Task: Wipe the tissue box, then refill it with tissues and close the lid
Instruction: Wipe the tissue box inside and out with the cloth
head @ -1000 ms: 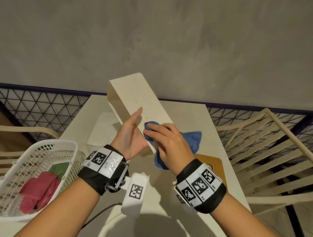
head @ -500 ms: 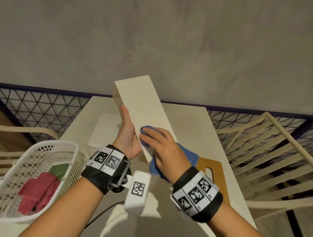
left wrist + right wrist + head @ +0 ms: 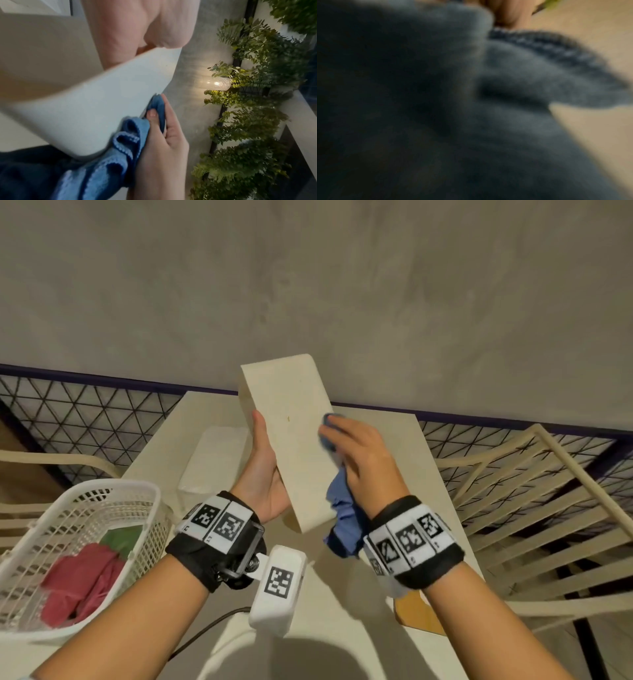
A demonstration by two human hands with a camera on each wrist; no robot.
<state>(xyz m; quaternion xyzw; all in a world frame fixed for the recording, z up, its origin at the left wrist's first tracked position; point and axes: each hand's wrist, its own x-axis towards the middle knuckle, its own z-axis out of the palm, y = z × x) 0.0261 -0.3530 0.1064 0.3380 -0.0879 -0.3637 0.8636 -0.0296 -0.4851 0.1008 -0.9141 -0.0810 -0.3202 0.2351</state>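
Note:
A cream tissue box (image 3: 291,440) is held tilted above the table, its far end up. My left hand (image 3: 265,474) grips its left side, the thumb lying along the front edge. My right hand (image 3: 363,460) pinches a blue cloth (image 3: 342,508) and presses it to the box's right edge; the rest of the cloth hangs below. In the left wrist view the thumb holds the cloth (image 3: 123,146) against the box (image 3: 102,101). The right wrist view is filled by blurred cloth (image 3: 453,94). A white tissue pack (image 3: 212,460) lies on the table behind the left hand. A wooden lid (image 3: 418,614) shows under my right wrist.
A white basket (image 3: 144,491) with red and green cloths stands at the table's left front. A slatted chair (image 3: 520,508) is at the right, another chair's arm at the left. A grey wall and a mesh railing (image 3: 85,412) lie beyond the table (image 3: 397,440).
The box has been lifted and turned. My right hand has slid the cloth from the lower front face up to the right edge. My left hand now grips the box's side.

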